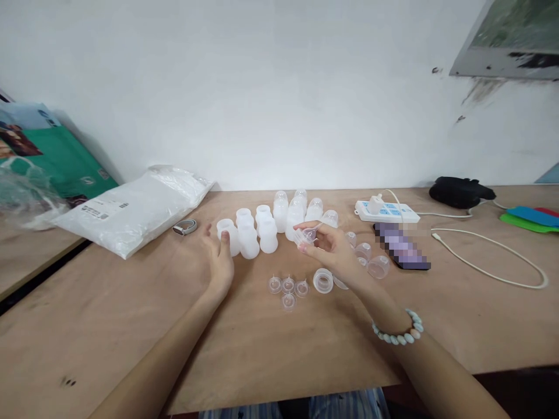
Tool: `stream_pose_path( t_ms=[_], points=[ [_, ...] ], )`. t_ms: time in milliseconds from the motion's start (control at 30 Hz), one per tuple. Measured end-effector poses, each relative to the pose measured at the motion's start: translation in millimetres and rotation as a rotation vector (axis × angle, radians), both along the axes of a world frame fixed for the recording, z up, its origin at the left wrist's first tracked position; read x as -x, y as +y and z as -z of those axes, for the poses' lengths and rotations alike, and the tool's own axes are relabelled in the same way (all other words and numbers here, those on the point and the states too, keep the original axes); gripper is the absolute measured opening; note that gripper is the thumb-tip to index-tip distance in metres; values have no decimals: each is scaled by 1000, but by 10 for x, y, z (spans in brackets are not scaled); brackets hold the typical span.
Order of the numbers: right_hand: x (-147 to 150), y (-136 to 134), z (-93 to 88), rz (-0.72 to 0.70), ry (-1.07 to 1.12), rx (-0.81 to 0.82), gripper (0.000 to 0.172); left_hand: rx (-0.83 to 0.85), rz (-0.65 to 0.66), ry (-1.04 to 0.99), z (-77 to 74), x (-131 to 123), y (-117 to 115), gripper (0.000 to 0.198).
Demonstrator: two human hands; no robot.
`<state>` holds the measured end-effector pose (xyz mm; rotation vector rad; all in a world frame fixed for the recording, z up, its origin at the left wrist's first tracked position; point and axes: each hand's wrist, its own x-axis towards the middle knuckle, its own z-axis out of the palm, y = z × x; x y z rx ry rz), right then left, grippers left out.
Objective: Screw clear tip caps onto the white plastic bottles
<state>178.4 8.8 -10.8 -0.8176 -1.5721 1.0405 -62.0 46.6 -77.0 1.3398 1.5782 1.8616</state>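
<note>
Between right hand (334,251) fingertips sits a clear teat (306,234) (grip pinched)

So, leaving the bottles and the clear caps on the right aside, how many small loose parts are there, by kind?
Small clear teats lying on the table: 4
Clear teat held in the right hand: 1
Translucent ring: 1
Total: 6

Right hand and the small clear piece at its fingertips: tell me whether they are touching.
Touching. The head view shows the right hand pinching the clear piece between thumb and fingers, lifted above the table.
</note>
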Motion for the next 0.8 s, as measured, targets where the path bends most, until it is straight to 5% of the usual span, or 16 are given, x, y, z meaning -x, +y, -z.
stream_pose_path(
  t_ms=[100, 200, 267, 433, 600, 800],
  points=[
    [37, -15, 9, -17, -38, -10, 29, -232, -50, 141, -124, -87, -212, 57],
    [95, -27, 48, -47, -33, 4, 34, -324, 119, 237, -232, -232, -442, 42],
    [139, -38, 83, -49, 0, 28, 42, -238, 326, 233, -283, -347, -552, 19],
    [233, -88, 154, -23, 48, -16, 56, 91, 725, -174, -342, -569, -631, 24],
    [251, -124, 197, -9, -48, -203, 45, 286, 889, -486, -364, -595, -636, 28],
    [255, -146, 172, 11, -212, -333, 13, 299, 919, -557, -410, -580, -669, 33]
  ],
)
